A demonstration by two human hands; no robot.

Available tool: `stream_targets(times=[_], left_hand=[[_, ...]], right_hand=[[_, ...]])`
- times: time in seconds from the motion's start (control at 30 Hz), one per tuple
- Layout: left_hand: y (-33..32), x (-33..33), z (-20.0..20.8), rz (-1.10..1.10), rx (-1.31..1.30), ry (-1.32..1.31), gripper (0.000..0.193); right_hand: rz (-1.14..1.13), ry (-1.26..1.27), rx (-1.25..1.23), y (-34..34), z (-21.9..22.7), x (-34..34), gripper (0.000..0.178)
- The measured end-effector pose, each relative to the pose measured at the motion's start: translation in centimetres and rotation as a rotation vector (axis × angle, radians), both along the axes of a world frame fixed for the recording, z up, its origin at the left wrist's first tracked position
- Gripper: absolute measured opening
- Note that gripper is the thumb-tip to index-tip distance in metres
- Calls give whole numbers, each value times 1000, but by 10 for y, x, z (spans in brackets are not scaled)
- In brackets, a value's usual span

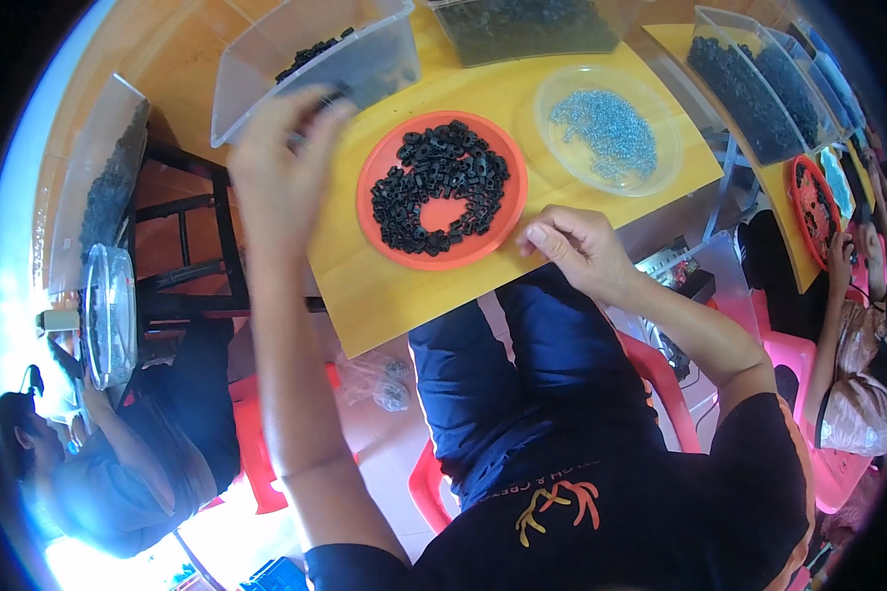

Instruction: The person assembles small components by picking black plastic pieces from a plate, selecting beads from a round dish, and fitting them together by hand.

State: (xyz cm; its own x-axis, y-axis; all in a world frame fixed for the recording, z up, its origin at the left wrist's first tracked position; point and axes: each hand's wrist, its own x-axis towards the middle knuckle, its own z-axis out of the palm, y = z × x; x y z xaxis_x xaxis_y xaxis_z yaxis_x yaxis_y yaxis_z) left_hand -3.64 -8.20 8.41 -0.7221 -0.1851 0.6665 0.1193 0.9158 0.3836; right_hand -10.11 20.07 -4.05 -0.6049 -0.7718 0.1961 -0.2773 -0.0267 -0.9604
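My left hand (291, 148) is raised at the near wall of a clear plastic bin (389, 69), left of an orange plate. Motion smears its fingers; a dark bit shows by the fingertips, but whether they hold it is unclear. On the orange plate (368, 192) lies a heap of small black plastic parts (453, 163), with a bare patch near the front. My right hand (583, 251) rests at the table's near edge, right of the plate. Its fingers are curled and the thumb presses against the index finger; anything inside is too small or hidden to see.
A round clear dish (564, 156) of small silvery pieces (606, 133) stands right of the plate on the yellow table (365, 315). Another clear bin (522, 34) sits at the back. A black metal frame (182, 236) stands left. Co-workers sit at both sides, beside more bins.
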Motion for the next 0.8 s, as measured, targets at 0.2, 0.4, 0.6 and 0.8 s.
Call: stream_targets(times=[0.2,0.4,0.6,0.8], left_hand=[[-119,-60,37,381,-204,-106,48],[-57,-56,-13,-53,-50,-175,20],[34,-47,-77,-285,-34,-404,14],[58,-52,-93,-97,-186,-490,16]], right_hand=[[5,453,48,0,-17,-15,23],[22,392,-5,0,-22,-19,19],[18,385,-58,-1,-22,-17,19],[24,369,-76,1,-19,-19,18]])
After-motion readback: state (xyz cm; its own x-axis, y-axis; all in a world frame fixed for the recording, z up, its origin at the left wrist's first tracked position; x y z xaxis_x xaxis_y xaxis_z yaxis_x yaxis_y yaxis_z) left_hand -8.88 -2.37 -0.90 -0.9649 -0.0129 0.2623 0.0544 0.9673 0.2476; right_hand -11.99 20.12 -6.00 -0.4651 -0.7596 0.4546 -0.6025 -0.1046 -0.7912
